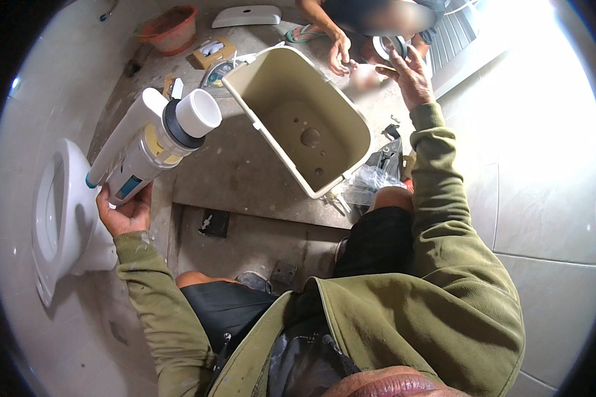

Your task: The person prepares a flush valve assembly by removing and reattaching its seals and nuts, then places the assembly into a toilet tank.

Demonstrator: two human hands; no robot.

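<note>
My left hand (pixel 129 210) is wrapped round the lower end of a white toilet flush valve (pixel 136 162), held tilted with its threaded outlet and black rubber washer up. My right hand (pixel 412 78) reaches far out and grips a white ring with a dark edge (pixel 389 47), perhaps the valve's lock nut. Between my hands stands a beige toilet tank (pixel 268 89), open at the top, with holes in its bottom. A co-worker's hand (pixel 340 54) hangs beside the tank's far right corner, apart from my right hand.
A white toilet bowl (pixel 63 215) stands at left by the wall. Farther back are a red bucket (pixel 169 33), a cardboard box (pixel 213 53) and a tank lid (pixel 247 16). A clear plastic bag (pixel 371 186) lies by my knee. The floor has a step edge (pixel 258 215).
</note>
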